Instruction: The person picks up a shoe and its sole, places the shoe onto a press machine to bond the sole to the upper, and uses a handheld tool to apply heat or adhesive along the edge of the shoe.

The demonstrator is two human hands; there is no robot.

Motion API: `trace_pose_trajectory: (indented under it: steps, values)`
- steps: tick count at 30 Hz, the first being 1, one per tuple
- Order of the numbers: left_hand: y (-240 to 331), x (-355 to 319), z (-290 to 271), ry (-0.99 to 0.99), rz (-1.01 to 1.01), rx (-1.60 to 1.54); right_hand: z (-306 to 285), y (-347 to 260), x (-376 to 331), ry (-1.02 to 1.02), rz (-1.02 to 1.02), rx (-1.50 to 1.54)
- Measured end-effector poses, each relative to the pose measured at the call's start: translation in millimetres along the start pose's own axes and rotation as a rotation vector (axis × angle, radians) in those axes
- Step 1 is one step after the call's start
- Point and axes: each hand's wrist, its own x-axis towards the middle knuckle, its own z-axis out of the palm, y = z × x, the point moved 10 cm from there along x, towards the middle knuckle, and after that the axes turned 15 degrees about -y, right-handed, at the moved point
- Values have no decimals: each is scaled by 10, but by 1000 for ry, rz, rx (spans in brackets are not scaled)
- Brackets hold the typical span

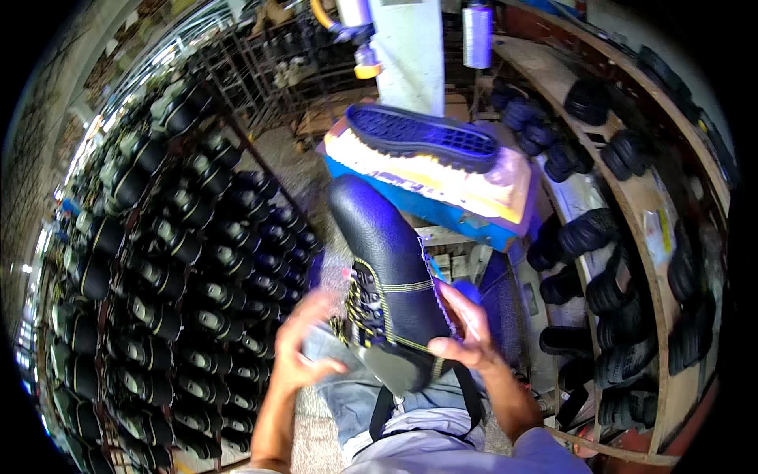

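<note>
The black boot (395, 265) lies between the right hand (472, 336), clasping its sole-side edge, and the unclasped left hand (303, 341); judged light, firm-toed, softer-shafted, best held near the heel.

1. The left hand (304, 347) and right hand (470, 332) are bare, with bare forearms (272, 426) behind them.
2. The shirt (418, 457) is pale lavender-grey and loosely creased.
3. Its right sleeve (545, 454) ends above the forearm.
4. Two narrow black straps (471, 395) show at the front.
5. The trousers (339, 411) are faded grey-blue.
</note>
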Motion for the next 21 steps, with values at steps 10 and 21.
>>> trace_pose_trajectory:
  steps: [10, 21]
  values:
    - [1116, 1387, -305, -2, 668, 1251, 1, -687, 241, -318, 344, 162]
    - [160, 2030, -1034, 185, 4, 967, -2237, -1129, 662, 597, 24, -1094]
